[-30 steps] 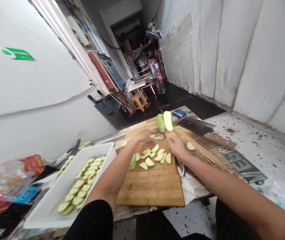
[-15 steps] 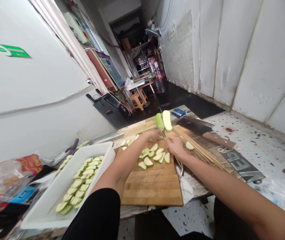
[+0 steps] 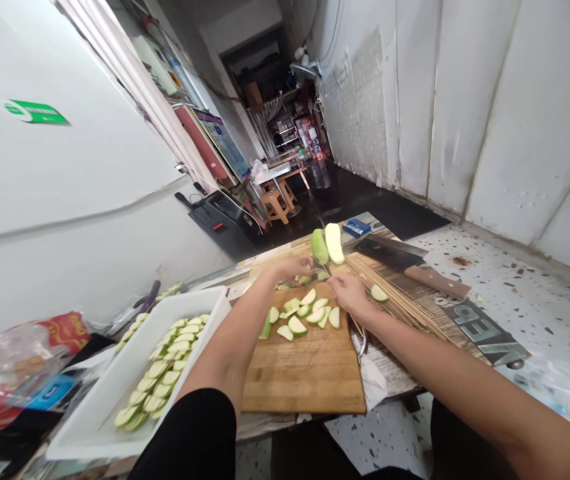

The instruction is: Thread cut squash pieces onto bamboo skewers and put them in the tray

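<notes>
My right hand (image 3: 347, 292) is closed around a thin bamboo skewer (image 3: 328, 269) at the far right corner of the wooden cutting board (image 3: 305, 380). A pale green slice (image 3: 321, 275) lies close to the skewer's tip; whether it is pierced, I cannot tell. Left of the tip, my left hand (image 3: 292, 268) hovers over slices at the board's far edge, fingers apart and partly hidden. Several green-skinned squash slices (image 3: 297, 325) are scattered across the board. Beyond both hands are a green squash piece (image 3: 319, 247) and a pale cut one (image 3: 335, 244).
A white plastic tub (image 3: 221, 300) at left holds rows of skewered slices (image 3: 165, 387). Loose bamboo skewers (image 3: 405, 300) lie right of the board, with one slice (image 3: 379, 293) beside them. Farther right rests a cleaver (image 3: 437, 282), near a blue packet (image 3: 357, 228).
My left hand went in to the skewer's tip, then drew back left over the slices. My right hand stays nearly in place with the skewer.
</notes>
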`<state>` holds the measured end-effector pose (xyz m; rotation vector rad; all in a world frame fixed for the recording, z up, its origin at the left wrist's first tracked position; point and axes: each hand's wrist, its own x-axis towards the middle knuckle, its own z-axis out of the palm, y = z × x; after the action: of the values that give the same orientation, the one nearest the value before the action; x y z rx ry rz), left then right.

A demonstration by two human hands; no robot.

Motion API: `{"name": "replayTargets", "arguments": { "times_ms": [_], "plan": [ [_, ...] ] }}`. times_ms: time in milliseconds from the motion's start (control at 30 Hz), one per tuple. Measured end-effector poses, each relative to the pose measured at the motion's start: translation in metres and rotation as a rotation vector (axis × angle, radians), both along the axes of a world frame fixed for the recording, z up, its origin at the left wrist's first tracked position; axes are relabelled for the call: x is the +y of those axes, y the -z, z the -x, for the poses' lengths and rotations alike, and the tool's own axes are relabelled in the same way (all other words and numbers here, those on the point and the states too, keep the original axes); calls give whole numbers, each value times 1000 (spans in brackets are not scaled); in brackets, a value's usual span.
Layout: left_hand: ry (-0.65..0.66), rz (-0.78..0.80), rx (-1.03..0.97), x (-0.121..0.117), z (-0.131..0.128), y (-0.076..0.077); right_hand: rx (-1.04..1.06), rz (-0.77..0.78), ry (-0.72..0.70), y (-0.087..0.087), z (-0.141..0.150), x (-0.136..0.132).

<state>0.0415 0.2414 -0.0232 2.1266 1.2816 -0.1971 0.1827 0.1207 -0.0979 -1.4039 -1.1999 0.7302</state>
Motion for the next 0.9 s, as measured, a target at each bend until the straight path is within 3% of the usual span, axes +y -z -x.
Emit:
{"name": "replayTargets", "arguments": {
  "times_ms": [67,267,400,500,633,767,900],
  "plan": [
    [33,75,-29,-8,8,-11,11,3,8,0,0,0],
    [289,197,-37,-57,15,-32,47,18,52,2,0,1],
    [293,212,-46,-61,18,-37,62,13,57,1,0,1],
    [199,22,-47,-45,13,-30,69,14,57,1,0,1],
    [160,-388,76,-27,-10,-1,78,24,51,2,0,2],
    [180,-503,149,-22,-36,26,77,32,44,4,0,3],
    [148,-496,142,-18,-40,21,54,26,42,3,0,3]
  ]
}}
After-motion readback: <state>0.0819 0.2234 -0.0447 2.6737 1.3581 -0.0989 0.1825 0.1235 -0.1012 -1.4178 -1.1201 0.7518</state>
